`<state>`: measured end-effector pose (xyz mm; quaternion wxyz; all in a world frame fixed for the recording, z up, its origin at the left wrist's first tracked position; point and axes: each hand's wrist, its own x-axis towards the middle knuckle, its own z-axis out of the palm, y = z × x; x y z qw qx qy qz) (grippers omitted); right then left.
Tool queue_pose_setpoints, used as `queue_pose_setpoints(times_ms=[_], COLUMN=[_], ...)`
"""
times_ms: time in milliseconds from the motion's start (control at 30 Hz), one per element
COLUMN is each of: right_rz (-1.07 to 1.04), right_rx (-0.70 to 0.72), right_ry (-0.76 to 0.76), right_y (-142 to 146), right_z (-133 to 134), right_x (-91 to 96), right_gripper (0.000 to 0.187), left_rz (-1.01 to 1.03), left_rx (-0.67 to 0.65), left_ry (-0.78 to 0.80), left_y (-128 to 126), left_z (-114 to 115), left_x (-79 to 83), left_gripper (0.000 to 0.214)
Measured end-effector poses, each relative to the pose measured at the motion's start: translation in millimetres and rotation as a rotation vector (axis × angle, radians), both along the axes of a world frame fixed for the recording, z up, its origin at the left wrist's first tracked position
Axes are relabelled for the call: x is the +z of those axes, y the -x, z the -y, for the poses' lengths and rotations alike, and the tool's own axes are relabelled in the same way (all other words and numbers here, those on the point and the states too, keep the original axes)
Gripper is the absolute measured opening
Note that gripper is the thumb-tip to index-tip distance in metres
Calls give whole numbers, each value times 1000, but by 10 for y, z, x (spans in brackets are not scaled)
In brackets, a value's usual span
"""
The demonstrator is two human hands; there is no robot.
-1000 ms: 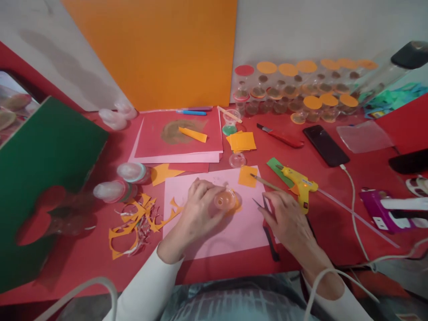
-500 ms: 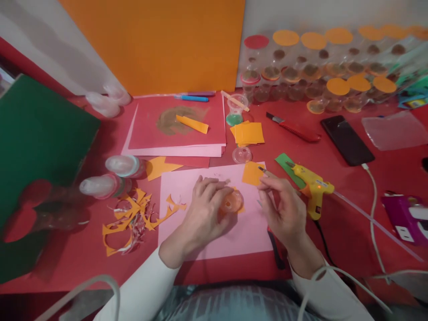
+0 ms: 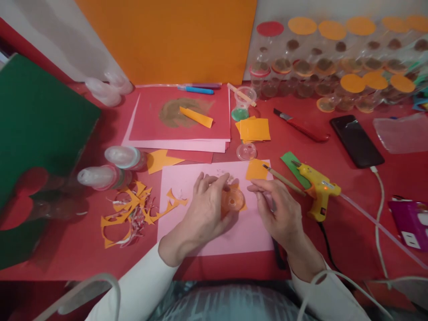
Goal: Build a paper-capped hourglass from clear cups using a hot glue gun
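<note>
A clear plastic lid (image 3: 236, 200) with a small hole lies on a piece of orange paper (image 3: 244, 206) upon a pink sheet (image 3: 200, 243). My left hand (image 3: 209, 200) holds the lid's left side, thumb below and fingers above. To the right, my right hand (image 3: 279, 207) hovers with thumb and index finger slightly apart and nothing visible between them. Just behind it rests a slim wooden-handled tool (image 3: 284, 179), its dark tip over an orange paper square (image 3: 256, 170). Beneath the right hand, a dark handle (image 3: 278, 254) shows; the rest is hidden.
A yellow glue gun (image 3: 317, 187) with a lit light lies on the right, its cord trailing down. Behind are a red cutter knife (image 3: 302, 126) and a phone (image 3: 357, 140). Orange scraps (image 3: 115, 223) and baby bottles (image 3: 123, 158) sit left. Plastic cups (image 3: 304, 69) line the back.
My right hand has shifted down, away from the wooden-handled tool, so more of the tool shows. The left hand stays on the lid. The whole view has shifted slightly.
</note>
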<state>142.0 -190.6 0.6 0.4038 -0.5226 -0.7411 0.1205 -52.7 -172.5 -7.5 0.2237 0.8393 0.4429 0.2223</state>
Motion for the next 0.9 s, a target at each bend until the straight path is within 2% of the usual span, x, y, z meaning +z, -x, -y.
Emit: queue_pose_setpoints(times_ms=[533,900], right_rz=[4,12], right_rx=[9,28], right_ry=[4,-5], right_y=[16,10], right_z=[3,-6], right_x=[-27,-26], right_gripper=[21,24], left_rz=[2,-34], left_rx=[-11,9], left_ry=[-12,-9], left_y=[-21,-28], left_z=[-22,-24], left_x=[-14,-36], left_gripper=[75,77])
